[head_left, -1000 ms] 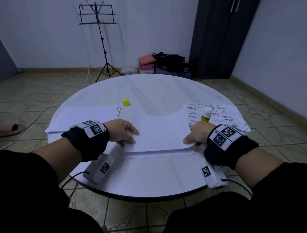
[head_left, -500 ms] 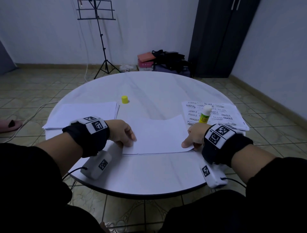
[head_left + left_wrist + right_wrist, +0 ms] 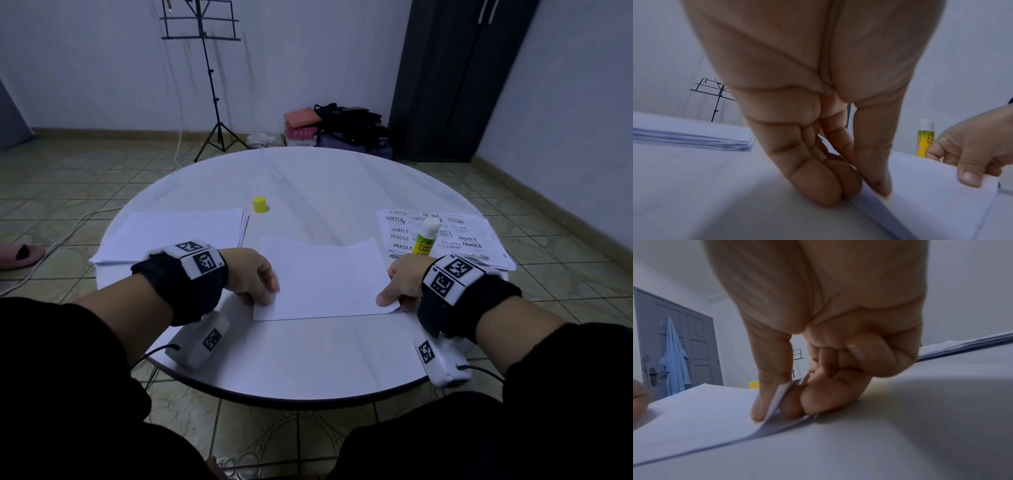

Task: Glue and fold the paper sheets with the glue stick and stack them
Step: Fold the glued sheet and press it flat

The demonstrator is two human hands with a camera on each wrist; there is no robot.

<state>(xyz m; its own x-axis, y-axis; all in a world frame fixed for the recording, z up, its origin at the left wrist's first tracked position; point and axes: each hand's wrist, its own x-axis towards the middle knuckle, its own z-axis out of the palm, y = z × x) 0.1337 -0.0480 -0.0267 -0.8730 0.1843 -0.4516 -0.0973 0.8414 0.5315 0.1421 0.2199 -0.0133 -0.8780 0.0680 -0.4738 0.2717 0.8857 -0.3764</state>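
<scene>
A white sheet [image 3: 322,277] lies folded toward me on the round table [image 3: 308,178], its top half bowed up. My left hand [image 3: 255,277] pinches the near left corner between thumb and fingers [image 3: 838,183]. My right hand [image 3: 400,284] pinches the near right corner, thumb [image 3: 764,402] on top of the paper [image 3: 694,410]. The uncapped glue stick [image 3: 424,236] stands upright just behind my right hand, on the printed stack [image 3: 472,233]; it also shows as the glue stick [image 3: 925,138] in the left wrist view. Its yellow cap [image 3: 259,204] sits mid-table.
A stack of blank sheets [image 3: 171,233] lies at the left of the table. The printed "SAMPLE FRAGILE" sheets lie at the right. A music stand [image 3: 205,68], bags [image 3: 346,130] and a dark wardrobe [image 3: 452,75] stand beyond the table. A pink slipper [image 3: 20,255] lies on the floor at left.
Both hands have drawn the folded half's edge down to meet the sheet's near edge, so the strip of lower sheet seen before is now covered.
</scene>
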